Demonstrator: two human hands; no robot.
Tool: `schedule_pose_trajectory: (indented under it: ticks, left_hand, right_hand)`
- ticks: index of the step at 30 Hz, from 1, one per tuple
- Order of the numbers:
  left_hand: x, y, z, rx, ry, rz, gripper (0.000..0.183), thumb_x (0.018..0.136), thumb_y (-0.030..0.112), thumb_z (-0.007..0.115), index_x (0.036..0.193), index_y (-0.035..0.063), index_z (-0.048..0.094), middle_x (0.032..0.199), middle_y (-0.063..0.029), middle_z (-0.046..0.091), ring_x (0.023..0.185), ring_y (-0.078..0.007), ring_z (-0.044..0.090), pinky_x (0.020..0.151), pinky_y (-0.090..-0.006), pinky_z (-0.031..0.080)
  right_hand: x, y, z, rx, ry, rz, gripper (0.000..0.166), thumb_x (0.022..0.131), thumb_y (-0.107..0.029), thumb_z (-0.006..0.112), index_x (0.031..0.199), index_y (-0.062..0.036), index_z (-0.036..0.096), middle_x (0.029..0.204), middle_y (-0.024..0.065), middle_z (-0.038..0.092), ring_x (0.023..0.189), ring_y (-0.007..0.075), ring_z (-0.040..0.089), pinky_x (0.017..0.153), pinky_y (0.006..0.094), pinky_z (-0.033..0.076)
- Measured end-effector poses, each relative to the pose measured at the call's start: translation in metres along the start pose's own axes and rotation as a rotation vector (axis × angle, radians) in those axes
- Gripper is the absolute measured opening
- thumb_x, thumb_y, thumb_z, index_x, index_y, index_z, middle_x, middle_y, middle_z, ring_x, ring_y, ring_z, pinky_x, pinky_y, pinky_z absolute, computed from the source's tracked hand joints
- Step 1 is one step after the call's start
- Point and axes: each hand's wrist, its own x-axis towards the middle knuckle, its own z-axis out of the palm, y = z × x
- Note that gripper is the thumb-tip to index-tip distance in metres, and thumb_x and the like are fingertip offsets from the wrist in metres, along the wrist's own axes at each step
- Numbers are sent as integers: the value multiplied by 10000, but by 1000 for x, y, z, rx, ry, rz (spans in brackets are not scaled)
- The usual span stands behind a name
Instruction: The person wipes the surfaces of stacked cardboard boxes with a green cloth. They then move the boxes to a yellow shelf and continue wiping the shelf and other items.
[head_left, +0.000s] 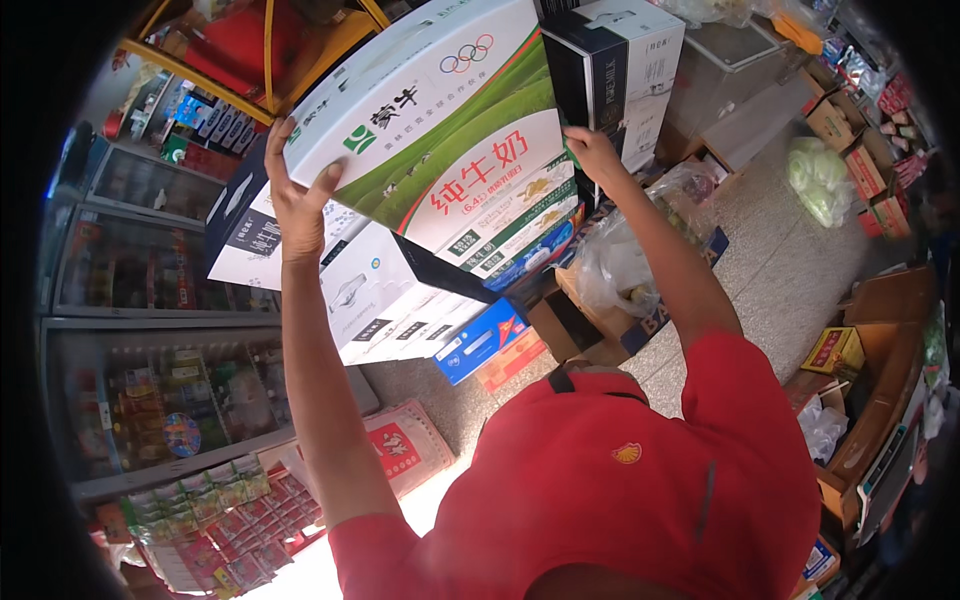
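A large white and green Mengniu milk carton (450, 142) is at the top of a stack in front of me. My left hand (304, 191) grips its left lower corner, thumb on the printed face and fingers over the end. At the opposite side, my right hand (598, 156) holds the carton's right edge; its fingertips are partly hidden. Below the carton, white and dark milk boxes (397, 300) are stacked, with a blue box (480, 341) beneath them. Another white and black milk carton (634, 82) stands upright just to the right.
Glass-door fridges (172, 262) line the left side, with hanging snack packets (217, 510) below. A yellow metal rack (270, 60) is at upper left. An open cardboard box (577, 322) and plastic bags (622, 255) lie on the floor. Green vegetables in a bag (820, 180) sit farther right.
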Motion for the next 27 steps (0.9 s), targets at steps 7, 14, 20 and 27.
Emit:
schedule_pose_trajectory:
  ticks: [7,14,20,27]
  left_hand:
    - [-4,-14,-14,60,-4,34,888,664,357,830,1399,46,440,1486,-200,287,1382,-316,349,1137,-412,329]
    - [-3,-3,-11,-21,-41,24,874,690,285,848,1405,45,405,1479,-161,245,1322,-294,423,1084,-417,434]
    - [-2,-14,-15,46,-26,82,877,687,327,851,1403,72,413,1483,-174,248,1329,-310,413,1052,-433,460]
    - [0,-31,-19,148,16,213,820,685,326,862,1347,52,464,1395,-176,334,1306,-306,393,1077,-388,386]
  right_hand:
    - [-84,-81,10,-129,260,-11,231,891,-157,611,1056,-39,723,923,181,711,817,351,669,809,403,521]
    - [-77,-117,115,-102,462,177,561,922,-89,507,1419,108,338,1358,344,417,1212,486,473,1079,458,367]
    - [-151,-189,215,-177,375,43,678,833,53,515,1446,128,235,1344,411,343,1204,489,482,1038,457,407]
    - [-207,-219,227,87,-19,-154,373,840,38,553,1204,-38,586,1255,215,544,1087,415,571,896,472,486]
